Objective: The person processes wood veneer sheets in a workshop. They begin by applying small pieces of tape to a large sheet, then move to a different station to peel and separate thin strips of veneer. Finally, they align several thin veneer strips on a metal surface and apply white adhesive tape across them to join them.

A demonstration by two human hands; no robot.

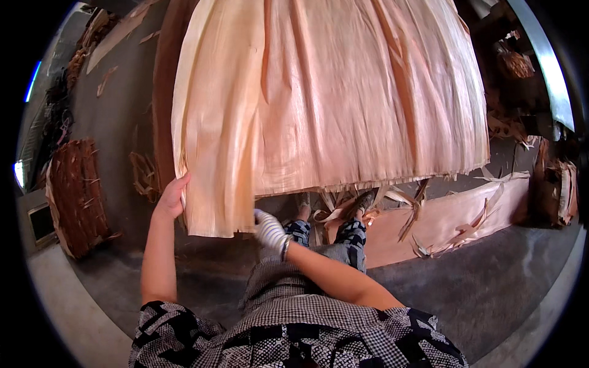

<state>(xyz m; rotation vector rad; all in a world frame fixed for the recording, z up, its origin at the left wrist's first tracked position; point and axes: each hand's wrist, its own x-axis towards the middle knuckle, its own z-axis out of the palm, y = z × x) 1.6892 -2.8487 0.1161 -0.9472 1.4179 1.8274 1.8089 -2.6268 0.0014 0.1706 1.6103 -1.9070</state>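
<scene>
A narrow strip of pale wood veneer [221, 153] lies along the left side of a wide stack of pinkish wood veneer sheets [362, 110]. Its near end hangs past the stack's ragged front edge. My left hand [173, 195], bare, is closed on the strip's left edge, with the thumb on top and the fingers partly hidden behind it. At the strip's lower right corner, my right hand [270, 230] wears a white striped glove and grips the edge; its fingertips are partly hidden by the veneer.
A pinkish veneer piece [442, 224] lies on the floor to the right, with torn veneer scraps [411, 205] over it and near my feet. Bundles of reddish-brown bark-like sheets [76, 196] stand at the left. A metal rail [543, 67] runs along the far right.
</scene>
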